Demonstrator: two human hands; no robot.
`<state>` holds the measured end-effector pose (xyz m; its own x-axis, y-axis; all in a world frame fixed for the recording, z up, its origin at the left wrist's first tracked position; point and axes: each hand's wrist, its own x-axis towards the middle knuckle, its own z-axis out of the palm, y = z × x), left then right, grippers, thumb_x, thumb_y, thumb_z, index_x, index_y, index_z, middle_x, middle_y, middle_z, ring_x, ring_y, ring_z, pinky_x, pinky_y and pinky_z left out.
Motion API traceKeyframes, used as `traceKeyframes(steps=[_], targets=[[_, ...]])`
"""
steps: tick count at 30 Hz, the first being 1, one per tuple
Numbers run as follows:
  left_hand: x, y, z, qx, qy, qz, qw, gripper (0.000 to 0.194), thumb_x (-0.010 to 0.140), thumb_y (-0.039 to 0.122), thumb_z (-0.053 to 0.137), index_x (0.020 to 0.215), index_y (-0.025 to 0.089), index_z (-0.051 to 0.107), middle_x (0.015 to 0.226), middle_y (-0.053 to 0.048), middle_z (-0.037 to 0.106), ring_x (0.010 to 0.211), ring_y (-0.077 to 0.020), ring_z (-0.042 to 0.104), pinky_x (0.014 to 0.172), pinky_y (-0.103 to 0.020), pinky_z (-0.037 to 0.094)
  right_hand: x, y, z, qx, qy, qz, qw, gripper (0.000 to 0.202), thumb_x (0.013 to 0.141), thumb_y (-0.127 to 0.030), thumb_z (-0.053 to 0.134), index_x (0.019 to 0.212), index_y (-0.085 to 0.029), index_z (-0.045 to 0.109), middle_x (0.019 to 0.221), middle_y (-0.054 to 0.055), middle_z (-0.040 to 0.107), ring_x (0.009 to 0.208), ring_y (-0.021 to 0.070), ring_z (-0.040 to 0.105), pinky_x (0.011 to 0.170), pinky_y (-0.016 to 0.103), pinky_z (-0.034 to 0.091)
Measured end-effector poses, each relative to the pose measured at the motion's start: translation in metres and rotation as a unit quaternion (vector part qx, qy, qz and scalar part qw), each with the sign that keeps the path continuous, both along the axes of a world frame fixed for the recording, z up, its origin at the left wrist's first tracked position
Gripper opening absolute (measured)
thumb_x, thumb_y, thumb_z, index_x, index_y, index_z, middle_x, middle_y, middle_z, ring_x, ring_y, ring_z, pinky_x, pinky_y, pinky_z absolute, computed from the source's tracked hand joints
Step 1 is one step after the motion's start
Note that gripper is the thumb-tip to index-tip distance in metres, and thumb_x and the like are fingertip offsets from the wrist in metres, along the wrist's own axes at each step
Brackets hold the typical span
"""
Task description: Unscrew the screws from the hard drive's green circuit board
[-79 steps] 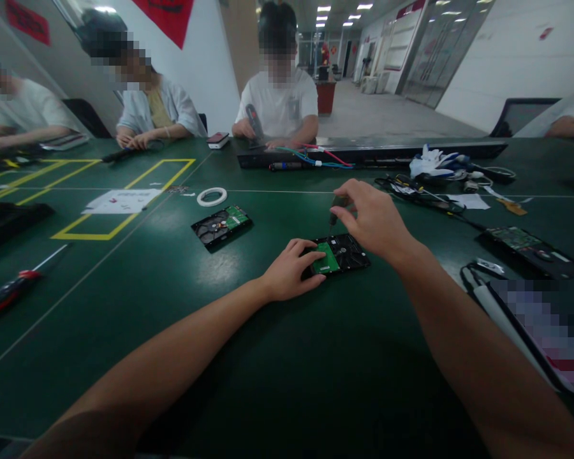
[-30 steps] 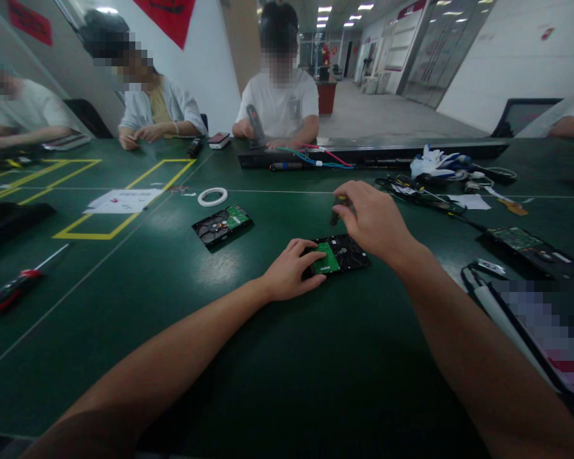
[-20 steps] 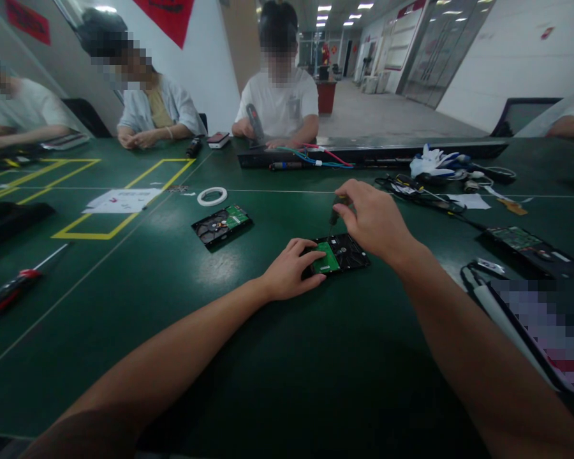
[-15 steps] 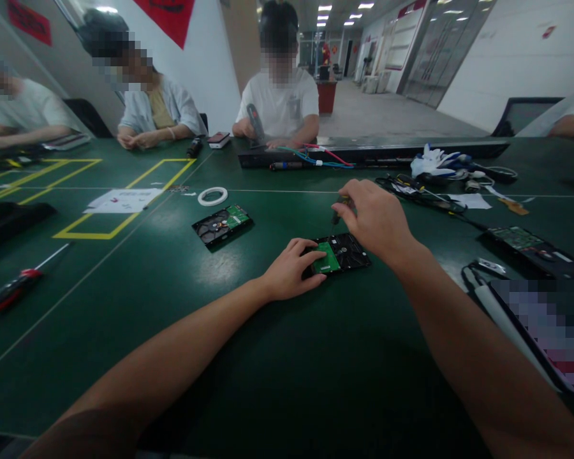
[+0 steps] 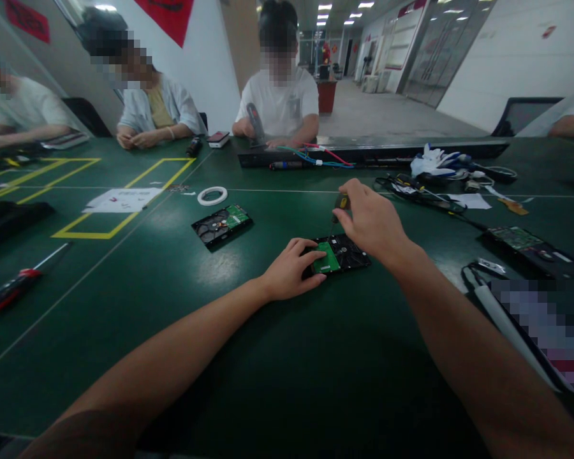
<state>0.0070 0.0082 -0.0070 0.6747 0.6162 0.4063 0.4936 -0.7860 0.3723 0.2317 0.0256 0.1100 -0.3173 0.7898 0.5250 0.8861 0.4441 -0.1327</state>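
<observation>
A hard drive (image 5: 347, 250) lies on the green table with its green circuit board facing up. My left hand (image 5: 294, 269) grips its left end, the fingers over the board and the thumb along the near edge. Above the drive's far edge, my right hand (image 5: 375, 220) is closed around the short dark-and-yellow handle of a screwdriver (image 5: 343, 201). The screwdriver stands nearly upright, its thin shaft pointing down at the drive's far edge; the exact contact of its tip is too small to make out.
Left of my hands lie a second hard drive (image 5: 222, 225), a white ring (image 5: 212, 196) and a red-and-black screwdriver (image 5: 23, 280). Another drive (image 5: 533, 250), cables (image 5: 411, 188) and gloves (image 5: 437, 162) are at the right. Across the table, a person (image 5: 280, 95) holds a power tool.
My right hand has turned slightly around the screwdriver, and more of the yellow on its handle shows. My left hand and the hard drive have stayed in place.
</observation>
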Motion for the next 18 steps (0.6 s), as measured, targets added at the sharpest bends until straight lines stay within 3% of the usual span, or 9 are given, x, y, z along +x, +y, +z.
traceKeyframes(steps=[6,18], targets=[[0.0002,0.0003,-0.0006,-0.007,-0.003,0.001,1.000,0.054,0.098,0.045,0.069,0.146,0.021,0.060,0.146,-0.017,0.053,0.137,-0.0364,0.048,0.113,-0.058,0.051,0.0011,0.0010,-0.0024,0.014,-0.003,-0.034,0.999,0.031,0.092,-0.023,0.066,0.121,-0.018,0.057,0.112,0.017,0.071,0.094,0.0329,0.066,0.076,0.042,0.047],[0.0010,0.0001,-0.0017,-0.001,-0.010,0.000,1.000,0.052,0.098,0.044,0.069,0.145,0.023,0.060,0.145,-0.016,0.053,0.136,-0.0357,0.049,0.112,-0.059,0.051,-0.0025,-0.0028,0.0052,-0.026,0.042,0.081,0.996,0.029,0.090,-0.015,0.060,0.119,-0.019,0.056,0.112,0.015,0.071,0.101,0.0314,0.068,0.089,0.044,0.050]])
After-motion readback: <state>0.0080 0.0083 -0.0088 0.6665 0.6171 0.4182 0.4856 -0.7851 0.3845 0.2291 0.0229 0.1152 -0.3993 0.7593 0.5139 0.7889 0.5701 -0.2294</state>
